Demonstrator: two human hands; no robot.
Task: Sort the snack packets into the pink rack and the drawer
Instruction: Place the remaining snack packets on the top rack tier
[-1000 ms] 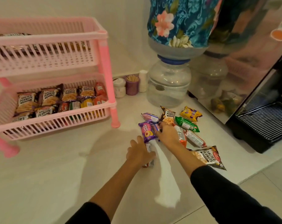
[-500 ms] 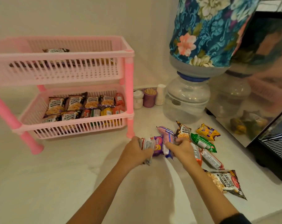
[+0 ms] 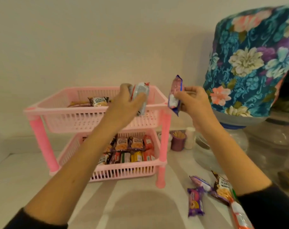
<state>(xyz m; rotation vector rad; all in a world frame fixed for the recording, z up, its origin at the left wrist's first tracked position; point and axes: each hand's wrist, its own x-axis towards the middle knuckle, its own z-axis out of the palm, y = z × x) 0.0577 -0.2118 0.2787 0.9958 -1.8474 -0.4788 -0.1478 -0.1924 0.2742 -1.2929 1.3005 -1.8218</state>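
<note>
A: Above the pink rack, what are the hands doing?

B: The left hand is raised in front of the rack's top basket, fingers curled round a pale grey-white packet with a red edge. The right hand, just right of the rack's top corner, pinches a blue-and-pink packet, held upright between thumb and fingers.

A: And the rack itself?

B: Two slotted pink baskets on pink legs, standing on a pale marbled counter. The top basket holds a peanut packet and a darker wrapper I can't read. The bottom basket is packed with rows of small packets: brown peanut ones at the back, red, green and yellow ones in front.

A: Anything loose?

B: To the right of the rack, on the counter, a purple biscuit packet, a pink-and-blue one, another peanut packet and an orange-and-white one, partly under the right forearm.

A: Behind them?

B: A water jug in a floral cover, further right of the rack, and a small purple cup of toothpicks beside the rack's leg.
</note>
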